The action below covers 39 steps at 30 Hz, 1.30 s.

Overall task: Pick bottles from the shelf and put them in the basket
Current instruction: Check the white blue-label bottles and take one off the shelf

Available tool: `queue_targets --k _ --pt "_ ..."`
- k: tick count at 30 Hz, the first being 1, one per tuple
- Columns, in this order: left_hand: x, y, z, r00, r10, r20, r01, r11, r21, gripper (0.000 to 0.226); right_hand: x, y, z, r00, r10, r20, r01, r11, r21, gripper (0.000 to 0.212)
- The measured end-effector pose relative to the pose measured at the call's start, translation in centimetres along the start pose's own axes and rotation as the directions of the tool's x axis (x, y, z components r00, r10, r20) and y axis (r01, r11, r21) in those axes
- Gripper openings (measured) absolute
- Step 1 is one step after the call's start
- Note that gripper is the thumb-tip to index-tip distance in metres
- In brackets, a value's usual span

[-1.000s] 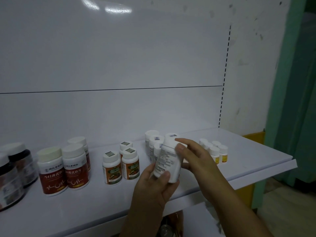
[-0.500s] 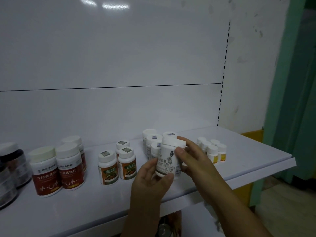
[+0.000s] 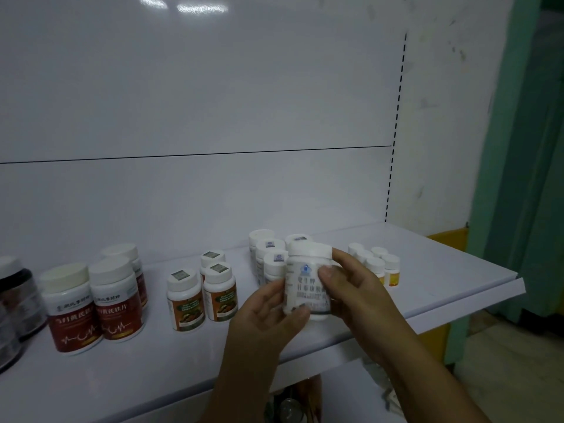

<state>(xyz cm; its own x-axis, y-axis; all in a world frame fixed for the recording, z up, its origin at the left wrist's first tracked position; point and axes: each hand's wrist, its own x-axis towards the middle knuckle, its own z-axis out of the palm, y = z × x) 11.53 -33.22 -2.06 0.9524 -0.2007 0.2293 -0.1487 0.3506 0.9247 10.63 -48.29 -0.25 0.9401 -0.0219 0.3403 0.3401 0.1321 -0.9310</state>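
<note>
White bottle (image 3: 307, 285) is upright, held btwn both hands over the front part of the shelf (image 3: 451, 270), label w/ blue logo facing the cam. L hand (image 3: 267, 322) grips its lower left side, thumb curled across the label's bottom edge. R hand (image 3: 358, 293) wraps the right side, thumb pressed on the label, fingers round the back. Right behind it is a cluster of white-capped bottles (image 3: 270, 257), close and partly hidden by it. Small yellow-label bottles (image 3: 380, 268) stand just beyond the R knuckles. Left of the hands: three green/orange-label bottles (image 3: 200, 296), then red-label bottles (image 3: 91, 303), and dark jars (image 3: 15, 297) cut by the frame's left edge. Open room: a strip of shelf surface runs along the front lip in front of all rows, and the shelf's right end is open surface out to its corner. Plain white back panel (image 3: 213, 102) rises behind. A green door frame (image 3: 525, 178) stands past the shelf's right end.
</note>
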Motion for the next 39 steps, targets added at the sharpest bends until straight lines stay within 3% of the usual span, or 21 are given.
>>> queue_targets --k 5,7,9,12,15,17,21,24,25,27,29,30,34,39 --pt "-0.3 0.0 -0.8 0.992 0.116 0.057 -0.128 0.940 0.317 0.060 -0.7 -0.6 -1.3 0.969 -0.155 0.194 0.170 0.983 -0.066 0.057" --pt "-0.4 -0.1 -0.8 0.982 0.177 0.065 -0.187 0.865 0.465 0.064 -1.0 -0.9 -1.5 0.956 -0.168 0.241 0.194 0.977 -0.088 0.055" --pt "-0.5 -0.1 -0.7 0.976 0.204 0.081 -0.216 0.833 0.510 0.062 -1.1 -1.1 -1.8 0.952 -0.160 0.260 0.185 0.980 -0.072 0.055" --pt "-0.4 0.9 -0.1 0.993 -0.038 0.108 0.012 0.973 0.232 0.045 -0.9 -1.3 -1.6 0.988 -0.056 0.145 0.070 0.993 -0.095 0.055" --pt "-0.1 1.7 1.0 0.912 -0.387 0.134 0.386 0.922 0.034 0.052 -0.5 -1.5 -0.7 0.983 0.175 -0.057 -0.184 0.949 -0.255 0.048" --pt "0.1 1.8 1.4 0.880 -0.462 0.110 0.461 0.887 0.031 0.060 -0.4 -1.5 -0.4 0.965 0.243 -0.100 -0.263 0.894 -0.364 0.048" --pt "0.1 1.8 1.6 0.885 -0.461 0.073 0.456 0.887 0.070 0.063 -0.4 -1.6 -0.7 0.964 0.254 -0.080 -0.265 0.878 -0.399 0.054" --pt "0.1 2.3 2.1 0.916 -0.400 0.022 0.381 0.888 0.258 0.060 -0.2 -1.2 -1.4 0.973 0.229 -0.027 -0.226 0.919 -0.323 0.049" --pt "0.3 2.7 2.1 0.949 -0.315 -0.024 0.302 0.881 0.364 0.051 0.0 -0.9 -1.7 0.979 0.197 -0.045 -0.202 0.945 -0.257 0.041" --pt "1.2 3.9 1.8 0.993 -0.006 -0.120 0.072 0.826 0.558 0.024 0.8 -0.1 -2.5 0.983 0.115 -0.146 -0.141 0.973 -0.184 0.031" --pt "2.5 5.2 1.4 0.962 0.254 -0.098 -0.106 0.681 0.725 0.018 2.0 1.2 -3.2 0.974 0.046 -0.223 -0.119 0.939 -0.323 0.037" --pt "3.3 5.5 1.3 0.951 0.304 -0.059 -0.142 0.597 0.789 0.021 2.5 1.9 -3.2 0.973 0.033 -0.230 -0.128 0.903 -0.409 0.042" --pt "5.5 4.6 1.6 0.969 0.245 0.034 -0.126 0.368 0.921 0.041 4.1 4.1 -3.0 0.985 -0.023 -0.172 -0.072 0.848 -0.525 0.038" --pt "6.6 3.4 1.4 0.986 0.169 0.000 -0.037 0.217 0.976 0.042 4.8 5.0 -3.1 0.991 -0.056 -0.120 -0.025 0.809 -0.588 0.046"
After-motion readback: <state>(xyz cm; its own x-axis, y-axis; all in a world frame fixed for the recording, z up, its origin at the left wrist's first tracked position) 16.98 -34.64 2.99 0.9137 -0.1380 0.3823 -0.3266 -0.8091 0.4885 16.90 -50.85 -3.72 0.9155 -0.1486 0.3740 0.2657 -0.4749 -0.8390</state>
